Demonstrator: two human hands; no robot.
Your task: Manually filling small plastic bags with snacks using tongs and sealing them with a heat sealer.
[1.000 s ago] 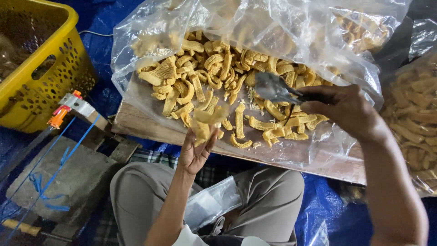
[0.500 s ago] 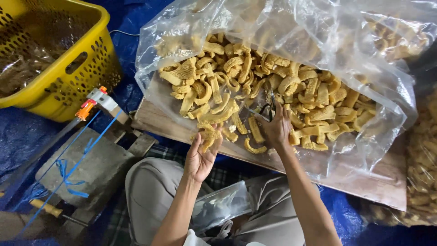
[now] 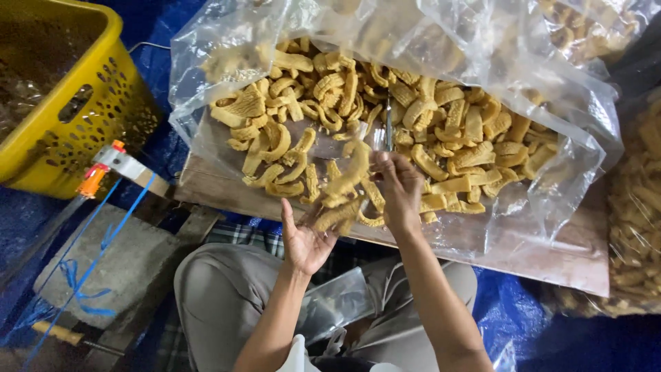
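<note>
My left hand (image 3: 305, 241) is cupped palm up at the near edge of the wooden board (image 3: 206, 186), holding a small heap of yellow ridged crackers (image 3: 342, 207). Just to its right, my right hand (image 3: 399, 189) grips the handle of a thin metal scoop (image 3: 387, 127) whose blade points away into the cracker pile (image 3: 427, 124). The pile lies inside a large clear plastic bag (image 3: 523, 76) spread open on the board. A small empty clear bag (image 3: 336, 303) rests on my lap between my knees.
A yellow perforated basket (image 3: 82, 124) stands at the left on blue tarp (image 3: 523, 317). Below it lie a grey concrete block (image 3: 103, 265), blue string and a metal bar with an orange clip (image 3: 93, 180). Another filled cracker bag (image 3: 637, 227) sits at the right edge.
My right hand pushed the scoop farther into the pile and drew closer to my left hand. More crackers now rest in my left palm. The view shifted slightly.
</note>
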